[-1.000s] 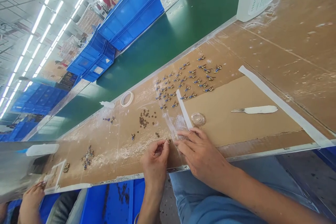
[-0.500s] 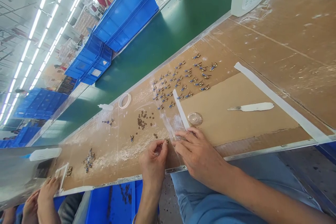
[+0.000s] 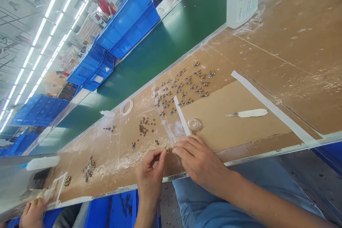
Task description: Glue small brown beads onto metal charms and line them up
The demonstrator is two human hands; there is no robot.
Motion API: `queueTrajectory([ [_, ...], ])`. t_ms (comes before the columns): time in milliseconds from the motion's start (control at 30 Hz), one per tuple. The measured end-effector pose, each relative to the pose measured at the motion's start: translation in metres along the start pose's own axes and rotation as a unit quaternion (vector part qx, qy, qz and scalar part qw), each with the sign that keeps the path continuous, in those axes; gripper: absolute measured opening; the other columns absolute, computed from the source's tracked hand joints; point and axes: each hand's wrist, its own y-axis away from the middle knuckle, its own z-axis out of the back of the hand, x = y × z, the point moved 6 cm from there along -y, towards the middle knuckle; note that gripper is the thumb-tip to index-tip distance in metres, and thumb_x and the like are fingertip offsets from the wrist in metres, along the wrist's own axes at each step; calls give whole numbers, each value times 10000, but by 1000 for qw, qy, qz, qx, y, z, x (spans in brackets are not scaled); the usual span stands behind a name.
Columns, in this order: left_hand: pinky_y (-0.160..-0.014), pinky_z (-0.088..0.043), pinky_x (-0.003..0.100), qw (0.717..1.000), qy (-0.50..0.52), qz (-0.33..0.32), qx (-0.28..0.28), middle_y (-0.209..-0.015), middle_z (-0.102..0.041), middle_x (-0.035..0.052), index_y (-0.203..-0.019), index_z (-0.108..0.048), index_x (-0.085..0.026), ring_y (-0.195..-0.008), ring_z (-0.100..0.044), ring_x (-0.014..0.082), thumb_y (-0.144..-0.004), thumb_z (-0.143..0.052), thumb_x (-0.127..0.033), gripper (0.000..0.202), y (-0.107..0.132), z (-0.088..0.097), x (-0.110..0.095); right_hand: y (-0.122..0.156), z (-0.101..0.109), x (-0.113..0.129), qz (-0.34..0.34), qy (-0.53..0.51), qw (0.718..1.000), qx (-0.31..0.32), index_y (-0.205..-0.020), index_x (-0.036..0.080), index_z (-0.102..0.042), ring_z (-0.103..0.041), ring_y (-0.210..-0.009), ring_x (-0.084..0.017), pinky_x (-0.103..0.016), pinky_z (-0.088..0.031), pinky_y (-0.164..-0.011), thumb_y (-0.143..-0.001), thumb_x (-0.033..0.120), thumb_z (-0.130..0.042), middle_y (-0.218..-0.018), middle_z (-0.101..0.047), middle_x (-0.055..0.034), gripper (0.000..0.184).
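Note:
My left hand [image 3: 151,169] pinches a small figurine [image 3: 167,150] between thumb and forefinger, just above the near part of the table. Close on its right is my right hand [image 3: 199,158], its fingers drawn together and pointing at the figurine; whatever they may hold is hidden. Small brown round pieces [image 3: 144,128] lie in a loose pile beyond my left hand, with a single blue-and-tan figurine [image 3: 133,145] nearby. Farther back, several like figurines [image 3: 184,94] are spread out in rows. A small clear round dish [image 3: 195,125] sits just beyond my right hand.
A white-handled knife [image 3: 252,113] lies on cardboard to the right. A roll of tape [image 3: 126,107] and a white bottle [image 3: 107,113] are at the far edge, beside a green belt [image 3: 187,21]. A large jug [image 3: 243,0] stands at back right. Another person's hand [image 3: 33,212] is at lower left.
The view has shifted slightly. My hands stay close together, and the left still pinches the figurine, now a little apart from my right fingertips. One of the co-worker's hands at lower left has left view.

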Motion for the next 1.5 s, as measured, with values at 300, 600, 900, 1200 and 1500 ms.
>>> queueTrajectory([
  [300, -716, -606, 244, 995, 89, -22, -34, -804, -769, 23, -845, -795, -233, -737, -714, 169, -772, -777, -285, 91, 31, 15, -19, -1, 15, 8, 10, -93, 993, -74, -1019, 176, -641, -623, -847, -137, -268, -496, -805, -1035, 206, -428, -896, -682, -22, 216],
  [600, -685, -609, 210, 988, 151, -16, -33, -766, -769, 16, -809, -798, -234, -714, -725, 161, -750, -792, -245, 61, 34, 13, -20, -2, 20, 15, 30, -99, 992, -69, -965, 179, -642, -617, -796, -134, -256, -494, -755, -1034, 217, -437, -858, -683, -18, 220],
  [900, -613, -553, 206, 985, 164, 43, 22, -661, -718, 14, -784, -762, -183, -631, -663, 138, -772, -768, -336, 153, 13, 16, -7, -6, 31, 22, 48, -38, 995, -82, -1043, 172, -620, -619, -786, -158, -305, -483, -757, -1032, 219, -431, -875, -689, -33, 196],
  [1200, -612, -478, 239, 983, 99, -77, 131, -644, -676, -3, -728, -689, -154, -613, -612, 125, -737, -690, -273, 119, -142, -56, -70, 10, 34, 8, 87, -17, 991, -97, -1033, 174, -604, -592, -721, -140, -271, -457, -676, -971, 108, -447, -821, -668, -30, 181],
  [1500, -759, -574, 362, 973, -8, -118, 197, -1053, -684, 72, -1089, -660, -127, -881, -669, 192, -916, -651, -312, 253, -242, -157, -142, 7, 18, -4, 124, 82, 978, -149, -896, 173, -601, -513, -561, -130, -249, -391, -536, -959, 108, -402, -643, -584, -2, 219],
])
